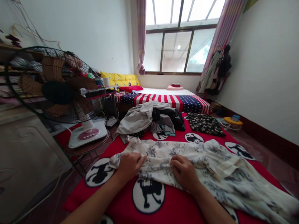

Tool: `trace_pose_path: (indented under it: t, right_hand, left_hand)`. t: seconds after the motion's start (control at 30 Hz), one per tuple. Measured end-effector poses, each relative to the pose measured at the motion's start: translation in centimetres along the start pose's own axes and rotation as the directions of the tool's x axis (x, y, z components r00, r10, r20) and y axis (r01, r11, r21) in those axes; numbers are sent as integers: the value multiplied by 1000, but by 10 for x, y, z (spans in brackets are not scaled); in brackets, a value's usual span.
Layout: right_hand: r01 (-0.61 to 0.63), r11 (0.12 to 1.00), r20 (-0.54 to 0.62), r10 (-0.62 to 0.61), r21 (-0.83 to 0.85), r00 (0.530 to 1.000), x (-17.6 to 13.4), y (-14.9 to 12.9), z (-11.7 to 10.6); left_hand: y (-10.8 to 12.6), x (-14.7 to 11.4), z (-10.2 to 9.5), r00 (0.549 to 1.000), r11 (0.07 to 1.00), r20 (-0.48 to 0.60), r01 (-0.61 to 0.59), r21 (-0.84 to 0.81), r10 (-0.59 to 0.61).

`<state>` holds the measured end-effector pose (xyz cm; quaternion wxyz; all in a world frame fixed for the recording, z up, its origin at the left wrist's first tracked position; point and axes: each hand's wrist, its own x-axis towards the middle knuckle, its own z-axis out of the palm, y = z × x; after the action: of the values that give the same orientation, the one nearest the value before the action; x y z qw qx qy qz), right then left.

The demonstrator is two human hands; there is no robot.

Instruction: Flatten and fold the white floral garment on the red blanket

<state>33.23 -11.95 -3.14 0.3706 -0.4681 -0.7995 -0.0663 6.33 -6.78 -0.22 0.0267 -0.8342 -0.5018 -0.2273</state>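
Electric fan point(54, 90) on round stool at left. Pile of grey and dark clothes point(149, 119) on red blanket point(163, 205) with black figures. Folded dark floral cloth point(205, 123) just beside pile. Stars-and-stripes sheet point(168, 102) beyond, below window point(179, 49).

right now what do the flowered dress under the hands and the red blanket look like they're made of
Flowered dress: looks like a thin, light woven fabric, maybe chiffon or rayon; it bunches into fine soft creases where the left hand and right hand press it. Matte, pale with grey flowers.
Red blanket: seems a thick fleece or plush, with a fuzzy, dull surface and printed black-and-white roundels.
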Motion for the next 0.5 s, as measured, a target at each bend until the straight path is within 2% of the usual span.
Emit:
trace_pose_path:
  t: [0.07,0.13,0.27,0.37,0.5]
  right_hand:
    - [3,1000,-7,-2,16,1000,1,-1,0]
    - [-3,1000,-11,4,19,1000,0,0,0]
    - [-15,1000,3,15,18,1000,0,0,-1]
    - [-10,1000,14,10,13,1000,0,0,-1]
    - [-3,1000,10,3,-2,1000,0,0,-1]
  left_hand:
    - [-11,8,-8,986,989,-81,145,7,-144]
    - [-22,19,-11,959,962,-87,270,-33,-271]
    - [-40,40,-3,872,841,169,488,-235,-459]
    - [-50,55,11,841,753,257,541,-374,-476]
    - [-52,72,25,850,638,310,525,-563,-426]
